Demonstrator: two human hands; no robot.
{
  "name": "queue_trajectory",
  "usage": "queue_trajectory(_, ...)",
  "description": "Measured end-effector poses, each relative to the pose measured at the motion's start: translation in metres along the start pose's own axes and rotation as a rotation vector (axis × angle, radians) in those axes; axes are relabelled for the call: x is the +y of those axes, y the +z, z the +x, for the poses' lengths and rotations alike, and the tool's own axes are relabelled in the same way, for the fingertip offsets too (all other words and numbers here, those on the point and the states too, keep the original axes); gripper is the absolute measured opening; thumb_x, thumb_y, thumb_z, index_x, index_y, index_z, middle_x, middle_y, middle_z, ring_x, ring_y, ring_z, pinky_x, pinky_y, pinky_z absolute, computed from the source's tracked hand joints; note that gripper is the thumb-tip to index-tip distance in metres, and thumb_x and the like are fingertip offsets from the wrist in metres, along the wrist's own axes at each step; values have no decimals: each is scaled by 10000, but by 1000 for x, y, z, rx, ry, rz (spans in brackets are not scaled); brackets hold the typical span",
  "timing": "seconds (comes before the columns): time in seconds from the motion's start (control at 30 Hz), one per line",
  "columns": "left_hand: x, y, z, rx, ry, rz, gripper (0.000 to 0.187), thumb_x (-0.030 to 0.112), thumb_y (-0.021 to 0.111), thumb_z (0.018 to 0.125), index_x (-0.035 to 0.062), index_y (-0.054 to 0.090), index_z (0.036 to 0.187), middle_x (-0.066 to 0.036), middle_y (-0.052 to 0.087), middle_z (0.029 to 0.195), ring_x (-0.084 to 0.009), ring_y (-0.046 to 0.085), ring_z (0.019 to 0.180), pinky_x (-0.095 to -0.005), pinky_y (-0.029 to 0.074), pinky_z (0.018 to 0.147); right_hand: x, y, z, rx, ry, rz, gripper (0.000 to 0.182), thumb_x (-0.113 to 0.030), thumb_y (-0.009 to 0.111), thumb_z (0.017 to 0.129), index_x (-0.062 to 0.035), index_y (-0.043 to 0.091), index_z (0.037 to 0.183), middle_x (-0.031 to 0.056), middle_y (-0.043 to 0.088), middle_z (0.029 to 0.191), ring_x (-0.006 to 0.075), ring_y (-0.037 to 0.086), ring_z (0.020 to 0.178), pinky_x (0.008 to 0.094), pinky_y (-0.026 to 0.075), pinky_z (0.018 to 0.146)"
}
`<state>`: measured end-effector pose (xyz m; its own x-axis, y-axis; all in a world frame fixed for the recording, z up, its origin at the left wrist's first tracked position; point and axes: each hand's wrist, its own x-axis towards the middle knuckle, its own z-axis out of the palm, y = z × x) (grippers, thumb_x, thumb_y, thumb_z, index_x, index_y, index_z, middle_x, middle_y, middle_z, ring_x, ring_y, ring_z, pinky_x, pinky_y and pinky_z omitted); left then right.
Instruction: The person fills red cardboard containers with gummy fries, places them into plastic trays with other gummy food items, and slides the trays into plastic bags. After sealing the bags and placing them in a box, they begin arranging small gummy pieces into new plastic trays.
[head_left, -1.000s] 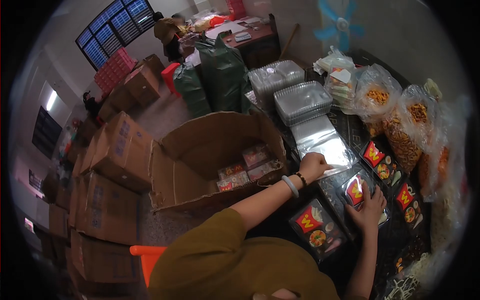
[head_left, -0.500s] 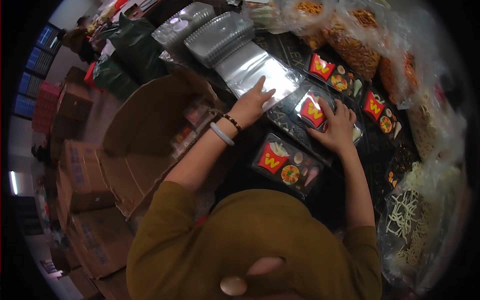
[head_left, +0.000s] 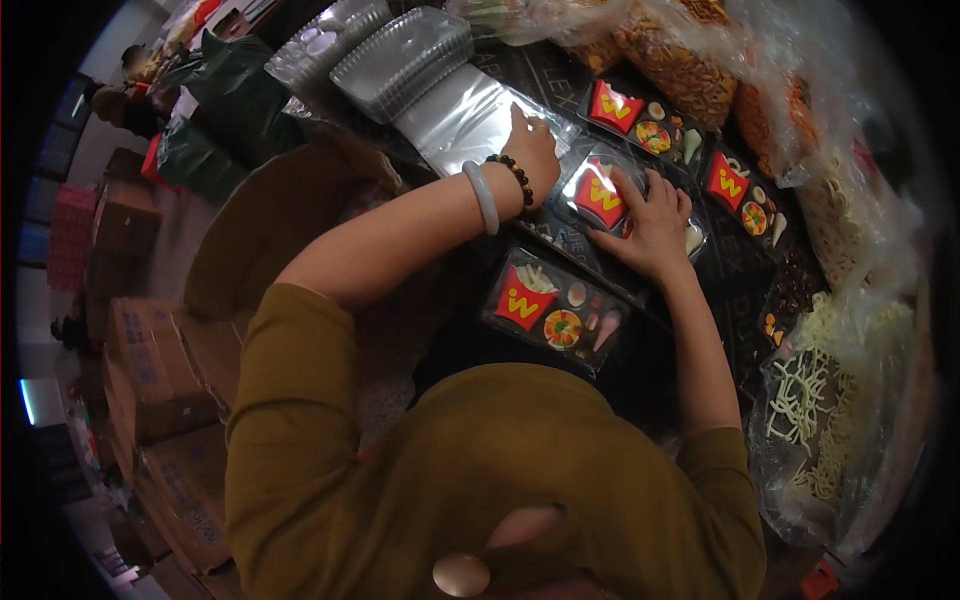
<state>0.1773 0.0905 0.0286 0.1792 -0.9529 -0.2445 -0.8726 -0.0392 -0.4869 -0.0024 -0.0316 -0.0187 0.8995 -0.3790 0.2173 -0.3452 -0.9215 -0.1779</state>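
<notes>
My right hand [head_left: 655,222] rests over a clear plastic tray [head_left: 572,196] that contains a red toy fries box [head_left: 601,192]. Its thumb and fingers are spread across the tray, gripping it from above. My left hand [head_left: 535,155] is at the near right end of a stack of clear plastic sleeves [head_left: 462,112]. The index finger points away from me, the others bend a little, and I see nothing held in them. Nearest my body lies another packed tray [head_left: 555,308] with a red fries box, a round food piece and small toy foods.
Two more packed trays [head_left: 655,118] [head_left: 740,195] lie farther off and to the right. Nested clear trays [head_left: 402,62] stand at the back left. Bags of orange pieces [head_left: 675,55] and pale toy fries [head_left: 800,400] line the right. Cardboard boxes [head_left: 160,365] are at left.
My left hand has shifted right across the sleeves, toward the tray under my right hand, and its forearm has swung over the open carton. My right hand stays on the same tray. The view has shifted slightly.
</notes>
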Motion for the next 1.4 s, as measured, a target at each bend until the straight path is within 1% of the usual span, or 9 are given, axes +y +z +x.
queue_trajectory(0.13,-4,17,3,-26,5,-354,138,94,577,771,40,684,840,-187,610,1014,-318,627,875,-350,528,735,0,1,0,14,0,2,847,-580,715,629,-270,445,1369,231,386,1325,367,341,1263,492,168,1069)
queue_trajectory(0.23,-10,45,-1,260,-65,-491,116,88,591,771,41,681,825,-180,615,973,-325,619,899,-404,526,743,0,1,-1,14,3,-2,844,-581,716,629,-269,448,1367,231,385,1326,365,344,1261,494,170,1068)
queue_trajectory(0.43,-44,69,-15,116,-116,-864,130,39,537,751,22,661,789,-207,617,854,-372,596,771,-416,490,732,1,2,0,27,-8,15,851,-554,736,606,-263,460,1357,228,408,1306,365,359,1254,517,167,1065)
queue_trajectory(0.57,-40,83,-32,510,-287,-868,144,63,610,714,25,679,834,-168,646,865,-355,607,861,-427,484,766,1,-7,3,12,6,55,853,-481,760,565,-258,477,1339,208,427,1290,346,376,1248,529,166,1062)
queue_trajectory(0.8,-43,83,-47,546,-149,-788,501,68,605,762,32,459,1240,-180,572,1095,-364,602,891,-391,503,757,-34,-38,10,6,-240,103,848,-401,763,529,-238,496,1317,182,434,1275,339,399,1238,520,146,1075)
queue_trajectory(0.93,-47,82,-44,527,-21,-790,644,3,613,726,45,386,1327,-176,498,1261,-360,595,959,-400,504,798,-60,-23,32,36,-317,135,829,-412,753,507,-229,529,1283,207,442,1255,351,397,1228,519,139,1074)
queue_trajectory(1.1,-40,54,-56,305,220,-825,852,-102,561,662,77,255,1437,-176,323,1450,-398,595,938,-415,513,770,-63,11,55,-13,-134,95,869,-511,721,519,-178,509,1293,227,470,1239,378,422,1192,513,162,1064)
queue_trajectory(1.33,-5,48,-44,226,90,-803,873,-84,566,647,-2,192,1432,-195,227,1491,-396,610,893,-436,517,698,-77,24,51,151,18,69,973,-577,738,547,-15,460,1292,214,450,1284,357,395,1228,530,179,1054)
queue_trajectory(1.4,-9,42,-47,162,106,-814,862,-73,565,655,-1,195,1431,-188,199,1503,-394,607,916,-438,516,711,-61,-14,29,155,145,-55,901,-593,705,651,1,467,1286,214,486,1274,343,471,1187,464,362,953)
